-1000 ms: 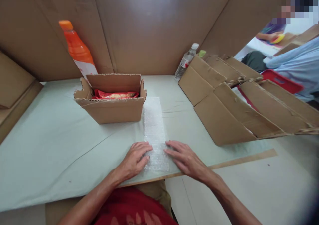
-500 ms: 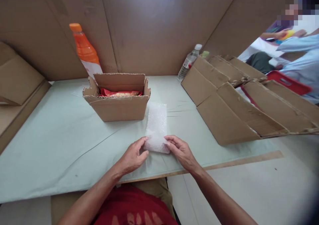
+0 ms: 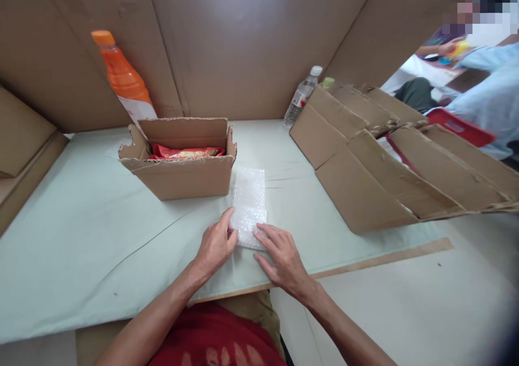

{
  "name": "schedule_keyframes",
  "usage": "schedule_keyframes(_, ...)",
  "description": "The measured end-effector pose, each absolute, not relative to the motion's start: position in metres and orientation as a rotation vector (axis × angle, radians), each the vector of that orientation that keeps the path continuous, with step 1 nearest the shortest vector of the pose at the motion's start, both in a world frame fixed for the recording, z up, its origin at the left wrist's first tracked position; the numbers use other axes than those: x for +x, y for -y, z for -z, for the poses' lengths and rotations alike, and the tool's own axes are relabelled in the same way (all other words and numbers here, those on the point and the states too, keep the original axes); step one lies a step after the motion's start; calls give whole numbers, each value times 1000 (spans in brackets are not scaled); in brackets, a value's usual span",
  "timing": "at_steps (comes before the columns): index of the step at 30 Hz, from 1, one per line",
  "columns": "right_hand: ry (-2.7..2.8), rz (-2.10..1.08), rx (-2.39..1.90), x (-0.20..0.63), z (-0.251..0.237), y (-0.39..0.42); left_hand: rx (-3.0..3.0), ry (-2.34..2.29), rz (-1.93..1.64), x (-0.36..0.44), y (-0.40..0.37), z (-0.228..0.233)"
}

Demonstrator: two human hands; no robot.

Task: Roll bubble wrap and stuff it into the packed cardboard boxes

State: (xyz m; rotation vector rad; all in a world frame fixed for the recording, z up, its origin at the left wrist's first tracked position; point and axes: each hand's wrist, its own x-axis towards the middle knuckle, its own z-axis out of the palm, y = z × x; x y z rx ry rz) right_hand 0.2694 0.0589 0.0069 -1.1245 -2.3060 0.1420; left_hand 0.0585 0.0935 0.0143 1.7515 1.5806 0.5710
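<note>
- Backdrop: tall brown cardboard panels (image 3: pixel 251 41), standing along the far edge of the table (image 3: pixel 105 209), which wears a pale green cloth.
- One tall bottle (image 3: pixel 126 82) of orange drink, orange cap, tilted in my view, behind the small carton.
- One small open carton (image 3: pixel 190 179), flaps up, holding a red packet (image 3: pixel 190 153); it stands beyond the left hand, its right side close beside the far end of the wrap.
- One clear bottle (image 3: pixel 300 101), white cap, set against the large cartons; a green top (image 3: pixel 328 83) shows just behind.
- Large brown cartons (image 3: pixel 357 190), flaps open, filling the right of the table, well apart from the right hand.
- Farther right: a red tray (image 3: pixel 462 127) and a co-worker's hand (image 3: pixel 446 48) at a yellow object, too small for me to identify.
- Left hand (image 3: pixel 217 241): unclenched, forefinger and thumb parted, touching the wrap's left edge; the other fingers are mostly hidden.
- Right hand (image 3: pixel 280 255): spread, palm down, clenching nothing; fingertips on the wrap's near right part, thumb out over the cloth.
- One strip of bubble wrap (image 3: pixel 248 188), clear, lying flat, near end doubled over; the folded part sits between the two hands, the single-looking part extending away beyond the fingertips.
</note>
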Motion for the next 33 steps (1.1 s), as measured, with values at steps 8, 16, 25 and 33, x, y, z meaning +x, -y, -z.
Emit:
schedule_keyframes(8, 2240, -197, -1093, 269, -2, -70, 2242, -1297, -978, 41, -72, -11)
schedule_keyframes(16, 2009, -427, -1209, 270, -16, -61, 1994, -1379, -848, 43, -64, -6)
schedule_keyframes(25, 2344, -128, -1068, 260, -9, -58, 2197, -1482, -966, 49, -70, -6)
schedule_keyframes(33, 2202, -640, -1084, 260, -20, -55, 2133, -1313, -889, 29, -41, -15)
